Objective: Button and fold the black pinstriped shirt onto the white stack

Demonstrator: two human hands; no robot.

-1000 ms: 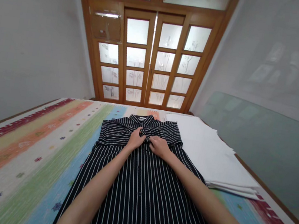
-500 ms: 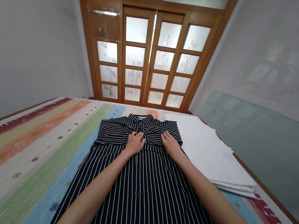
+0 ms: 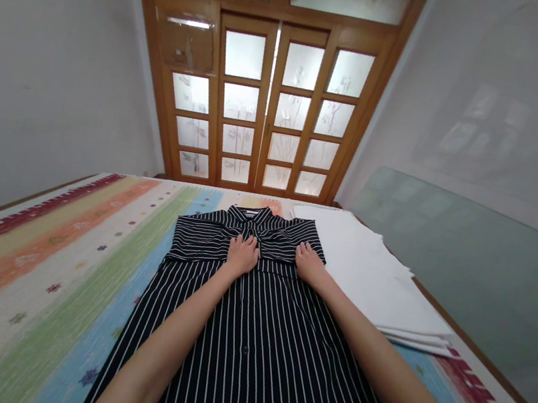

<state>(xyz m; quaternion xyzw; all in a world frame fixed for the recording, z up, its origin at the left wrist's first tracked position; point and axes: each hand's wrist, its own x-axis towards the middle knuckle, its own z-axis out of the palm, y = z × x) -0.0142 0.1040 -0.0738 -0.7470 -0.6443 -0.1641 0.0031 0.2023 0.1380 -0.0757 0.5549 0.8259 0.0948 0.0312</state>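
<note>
Left of the white stack (image 3: pixel 370 270) lies the striped shirt (image 3: pixel 271 323); the left hand (image 3: pixel 242 257) and, nearer that stack, the right hand (image 3: pixel 309 263) rest on its crosswise upper fabric. Whether the fingers (image 3: pixel 303 249) grip cannot be determined. Uneven dragging could ruck that layer.

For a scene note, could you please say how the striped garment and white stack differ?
The striped garment is black with white stripes, while the white stack is plain. The garment has a collar and buttons; the stack, layered edges. The left hand and right hand are on the garment, not the stack. Both things lie on the patterned cover.
</note>
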